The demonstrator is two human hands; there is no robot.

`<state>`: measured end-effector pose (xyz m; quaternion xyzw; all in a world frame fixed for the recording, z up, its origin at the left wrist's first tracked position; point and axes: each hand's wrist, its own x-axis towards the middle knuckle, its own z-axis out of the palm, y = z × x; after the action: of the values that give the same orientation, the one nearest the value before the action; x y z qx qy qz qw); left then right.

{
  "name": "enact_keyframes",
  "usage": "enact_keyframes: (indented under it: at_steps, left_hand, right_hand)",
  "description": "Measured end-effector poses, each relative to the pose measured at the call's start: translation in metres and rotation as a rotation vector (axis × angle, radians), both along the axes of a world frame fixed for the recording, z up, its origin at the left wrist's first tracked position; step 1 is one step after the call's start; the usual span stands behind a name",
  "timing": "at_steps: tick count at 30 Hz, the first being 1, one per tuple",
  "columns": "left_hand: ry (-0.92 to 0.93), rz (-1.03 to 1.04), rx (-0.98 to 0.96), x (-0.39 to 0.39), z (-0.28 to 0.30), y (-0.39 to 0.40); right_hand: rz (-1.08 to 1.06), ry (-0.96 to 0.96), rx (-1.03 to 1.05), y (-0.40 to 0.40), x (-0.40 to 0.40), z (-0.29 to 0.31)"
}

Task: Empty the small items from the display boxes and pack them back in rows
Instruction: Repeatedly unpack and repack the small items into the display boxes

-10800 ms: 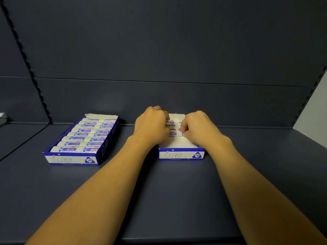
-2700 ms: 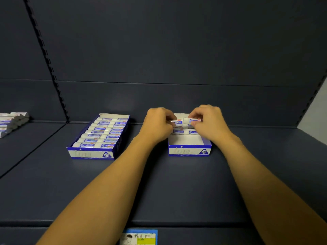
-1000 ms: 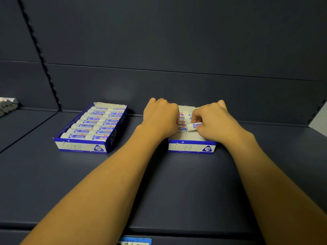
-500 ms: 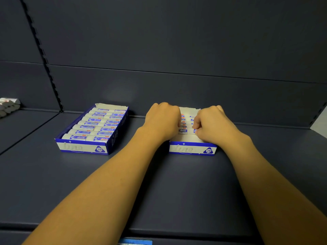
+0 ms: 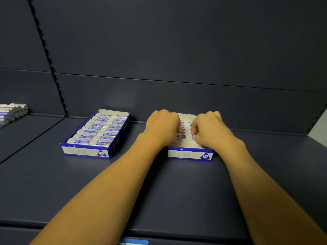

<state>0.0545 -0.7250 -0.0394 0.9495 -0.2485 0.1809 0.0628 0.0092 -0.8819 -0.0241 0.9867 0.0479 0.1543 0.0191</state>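
Two blue-and-white display boxes stand on the dark shelf. The left box [image 5: 83,152] is packed with rows of white erasers [image 5: 104,129] in blue sleeves. The right box [image 5: 187,153] holds rows of erasers [image 5: 183,131] at its back, and its white floor shows bare at the front. My left hand [image 5: 163,126] is curled over the left column of those erasers, fingertips hidden. My right hand [image 5: 210,131] is curled over the right column and pinches the front eraser there.
More loose erasers [image 5: 10,112] lie in a pile on the neighbouring shelf at the far left. A slotted upright [image 5: 51,62] divides the back panels. A blue price label [image 5: 134,242] sits on the shelf's front edge.
A second ago my right hand held an eraser just above the right box. It has since lowered it into the front of the right column. My left hand stayed on the left column.
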Motion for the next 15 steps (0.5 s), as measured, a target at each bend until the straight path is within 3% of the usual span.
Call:
enact_keyframes:
  at_steps: [7, 15]
  left_hand:
    - [-0.033, 0.051, 0.075, -0.019, 0.008, -0.005]
    - [0.058, 0.060, -0.127, -0.043, 0.036, 0.044]
  right_hand:
    - [0.027, 0.000, -0.162, 0.011, -0.011, 0.006]
    - [0.111, 0.082, -0.327, 0.009, -0.024, 0.019]
